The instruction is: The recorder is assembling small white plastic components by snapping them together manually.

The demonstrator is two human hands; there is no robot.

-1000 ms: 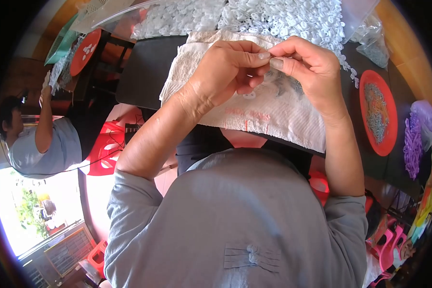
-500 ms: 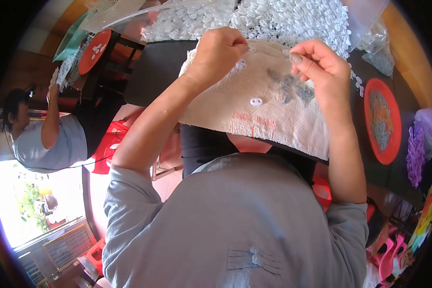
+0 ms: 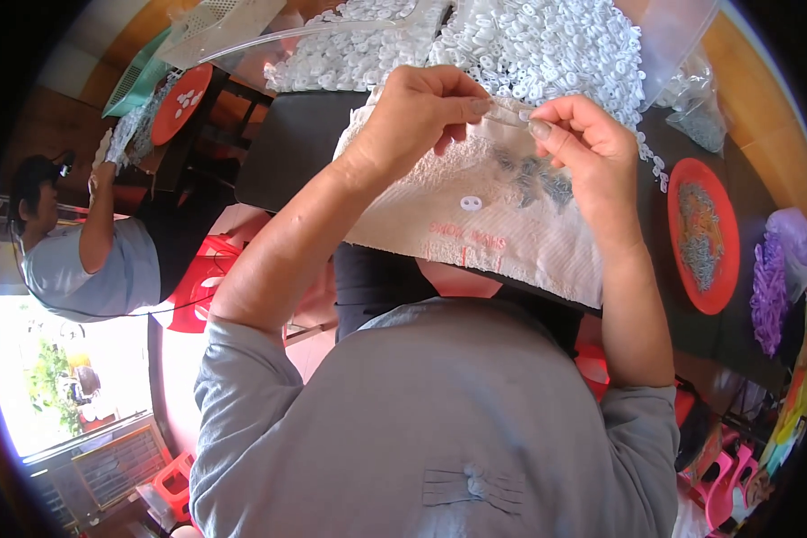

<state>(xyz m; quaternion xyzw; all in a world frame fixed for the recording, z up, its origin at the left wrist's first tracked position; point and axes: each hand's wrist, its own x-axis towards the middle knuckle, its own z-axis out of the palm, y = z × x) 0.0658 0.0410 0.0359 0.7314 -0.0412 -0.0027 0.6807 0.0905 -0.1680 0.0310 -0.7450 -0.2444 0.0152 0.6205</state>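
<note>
A beige towel [image 3: 403, 220] with red print lies over the dark table's near edge. Above its far part, my left hand [image 3: 426, 112] is closed in a pinch; whatever sits between its fingertips is too small to make out. Opposite it, my right hand [image 3: 592, 139] pinches a small white plastic piece [image 3: 524, 115] between thumb and forefinger. The two hands' fingertips are close but apart. On the towel lie a white oval two-holed piece [image 3: 471, 203] and a loose cluster of small grey metal parts [image 3: 547, 186], partly behind my right hand.
Heaps of white plastic pieces [image 3: 547, 49] cover the table's far side. To the right are a red plate [image 3: 728, 242] of metal parts, a clear bag [image 3: 698, 125] and purple strips [image 3: 767, 291]. At left another person [image 3: 90, 260] sits by a second red plate [image 3: 181, 103].
My left hand has moved right and slightly down, closer to the right hand. The right hand has shifted a little left, its fingertips still pinched. The view has tilted slightly.
</note>
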